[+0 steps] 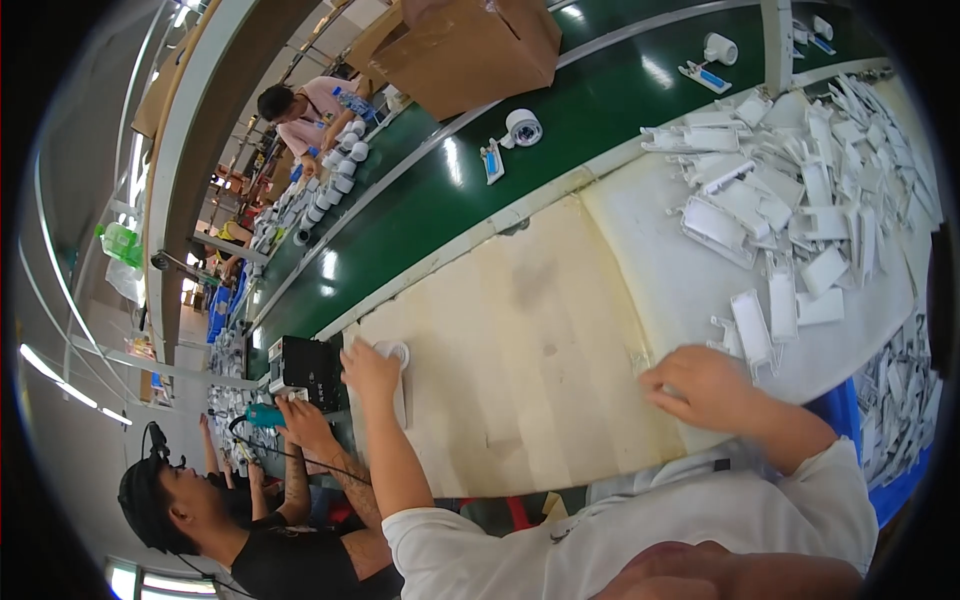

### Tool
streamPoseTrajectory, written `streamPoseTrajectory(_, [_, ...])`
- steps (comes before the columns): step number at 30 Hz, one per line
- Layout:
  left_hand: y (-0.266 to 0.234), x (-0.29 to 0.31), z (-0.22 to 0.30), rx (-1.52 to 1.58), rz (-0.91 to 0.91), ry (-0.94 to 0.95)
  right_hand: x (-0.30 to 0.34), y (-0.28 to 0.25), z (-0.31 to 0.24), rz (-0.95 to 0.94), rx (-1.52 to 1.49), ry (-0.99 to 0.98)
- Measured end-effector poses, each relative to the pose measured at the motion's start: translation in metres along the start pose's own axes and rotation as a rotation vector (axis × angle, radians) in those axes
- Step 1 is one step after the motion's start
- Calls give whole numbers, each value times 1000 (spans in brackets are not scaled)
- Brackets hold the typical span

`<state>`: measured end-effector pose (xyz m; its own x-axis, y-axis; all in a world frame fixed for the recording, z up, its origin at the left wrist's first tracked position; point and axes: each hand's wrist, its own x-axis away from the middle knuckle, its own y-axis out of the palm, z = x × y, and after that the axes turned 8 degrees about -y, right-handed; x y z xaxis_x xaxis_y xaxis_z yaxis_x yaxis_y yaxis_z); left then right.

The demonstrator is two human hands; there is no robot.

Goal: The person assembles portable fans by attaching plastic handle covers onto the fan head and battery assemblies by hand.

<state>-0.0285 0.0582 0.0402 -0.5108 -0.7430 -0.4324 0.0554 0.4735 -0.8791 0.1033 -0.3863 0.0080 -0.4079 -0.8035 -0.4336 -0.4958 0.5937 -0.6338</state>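
Note:
At the left end of the worktable, my left hand [370,374] is beside a white plastic part [398,356] with a round end. Its fingers reach forward, slightly apart, and the hand partly covers the part. My right hand [698,388] hovers over or rests on the table's near right side, fingers loosely bent and nothing visible in them. Just beyond it lies a loose white plastic housing [752,326], at the edge of a large pile of white plastic pieces [800,190]. Between my hands stretches a worn beige sheet [520,340].
A green conveyor belt [590,110] runs behind the table, carrying a white round lamp-like unit [522,127] and a cardboard box [470,55]. At left a co-worker [280,540] holds a teal power tool [265,415] near a black box [305,372]. A blue bin [905,485] stands at right.

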Motion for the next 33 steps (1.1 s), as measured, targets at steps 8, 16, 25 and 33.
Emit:
streamPoseTrajectory(8, [62, -122, 239, 862, -240, 142, 4, 15, 12, -90, 28, -199])
streamPoseTrajectory(16, [72, -184, 319, 605, -650, 109, -5, 6, 5, -131, 43, -220])
streamPoseTrajectory(25, [-27, -71, 262, 1916, -1315, 20, -1, -4, 4, 120, 58, 1])
streamPoseTrajectory(33, [-127, 99, 200, 2071, -1652, 80, -15, -2, -14, 493, 217, -30])
